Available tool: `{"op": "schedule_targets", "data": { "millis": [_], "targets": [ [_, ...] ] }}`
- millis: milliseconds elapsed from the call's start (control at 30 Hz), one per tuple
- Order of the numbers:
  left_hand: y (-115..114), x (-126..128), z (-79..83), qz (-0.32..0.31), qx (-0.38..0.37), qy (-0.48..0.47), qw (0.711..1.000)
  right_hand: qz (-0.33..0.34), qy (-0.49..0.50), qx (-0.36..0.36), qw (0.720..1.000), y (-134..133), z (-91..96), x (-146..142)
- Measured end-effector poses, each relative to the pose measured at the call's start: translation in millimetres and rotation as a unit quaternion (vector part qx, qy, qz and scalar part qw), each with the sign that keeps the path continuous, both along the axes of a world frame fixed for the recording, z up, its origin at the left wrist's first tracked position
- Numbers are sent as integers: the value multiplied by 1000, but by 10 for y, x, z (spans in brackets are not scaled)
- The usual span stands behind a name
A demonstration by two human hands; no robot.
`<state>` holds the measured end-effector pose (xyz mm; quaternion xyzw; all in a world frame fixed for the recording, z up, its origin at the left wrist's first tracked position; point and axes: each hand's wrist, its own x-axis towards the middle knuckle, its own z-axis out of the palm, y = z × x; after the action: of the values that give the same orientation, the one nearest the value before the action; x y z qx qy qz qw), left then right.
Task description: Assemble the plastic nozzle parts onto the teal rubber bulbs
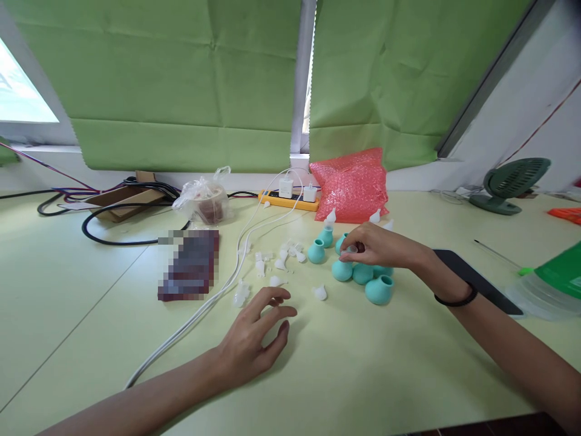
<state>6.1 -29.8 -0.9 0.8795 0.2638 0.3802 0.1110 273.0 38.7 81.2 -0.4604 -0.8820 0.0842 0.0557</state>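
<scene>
Several teal rubber bulbs [379,289] stand grouped on the pale green table [91,303], and small clear plastic tips [320,293] lie scattered to their left. My right hand [376,247] pinches a small clear tip over the mouth of one teal bulb [342,270]. My left hand [256,336] hovers low over the table with fingers spread and slightly curled, holding nothing, closest to a clear tip [275,281].
A white cable [227,281] runs across the table to a yellow power strip [287,200]. Behind lie a pink bubble-wrap bag [351,184], a clear bag with a cup [204,200], black cables, cardboard, a dark tablet [476,278], a green fan [508,184] and a green-lidded container [554,281].
</scene>
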Motion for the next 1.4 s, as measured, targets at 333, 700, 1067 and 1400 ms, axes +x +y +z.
{"op": "schedule_targets", "data": {
  "millis": [333, 700, 1067, 1400],
  "targets": [
    [8, 3, -4, -3, -17, 9, 1000, -13, 8, 12, 1000, -8, -23, -14],
    [-27, -45, 50, -4, -88, -1, 996, 42, 228, 101, 968, -508, 15, -490],
    [-4, -18, 79, 22, -157, 13, 987, 54, 301, -66, 950, -661, -262, -768],
    [0, -9, 83, 67, -144, 16, 987, 78, -77, 65, 992, -391, -208, -408]
  ]
}}
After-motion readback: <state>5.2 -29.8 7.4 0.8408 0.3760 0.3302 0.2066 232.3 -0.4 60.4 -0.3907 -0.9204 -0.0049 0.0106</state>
